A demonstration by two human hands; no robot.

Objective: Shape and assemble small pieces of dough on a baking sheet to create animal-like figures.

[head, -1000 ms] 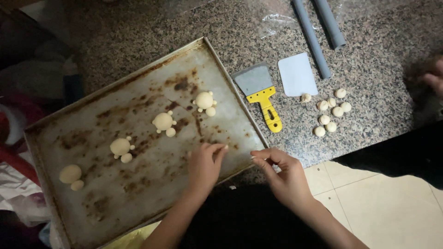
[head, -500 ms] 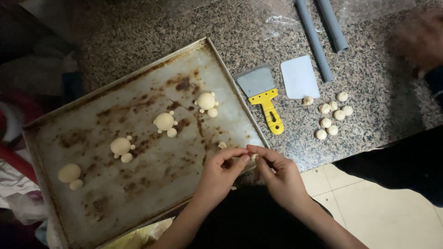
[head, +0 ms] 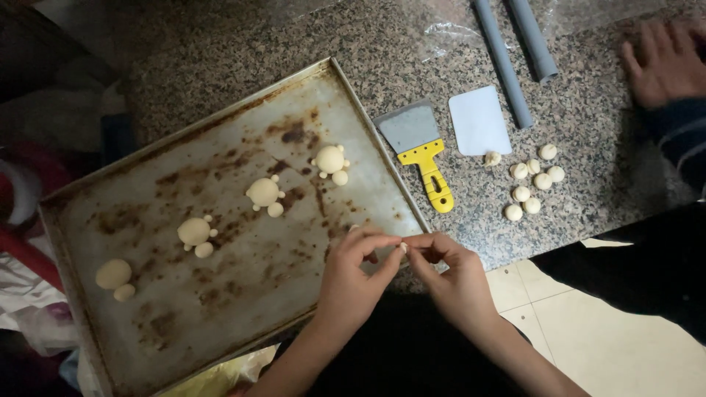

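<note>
Fingers [head: 382, 242] of left hand [head: 353, 283] and right hand [head: 452, 279] pinched together on tiny dough bit [head: 403, 247], held above baking tray [head: 220, 132] edge at 5 o'clock. Bit too small for axis to be judged. Three dough figures [head: 263, 192] fitted with small knobs; fourth figure [head: 114, 274] at 8 o'clock seen with body and head only. Figure row laid along 8-to-2 o'clock line. Spare dough balls [head: 533, 184] left on table [head: 588, 147] at 3 o'clock.

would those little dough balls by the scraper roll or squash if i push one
The dough balls look round and loose on the counter, so a nudge would probably roll them. They seem soft, like the bit pinched between both hands, so firm pressure likely dents them.
</note>
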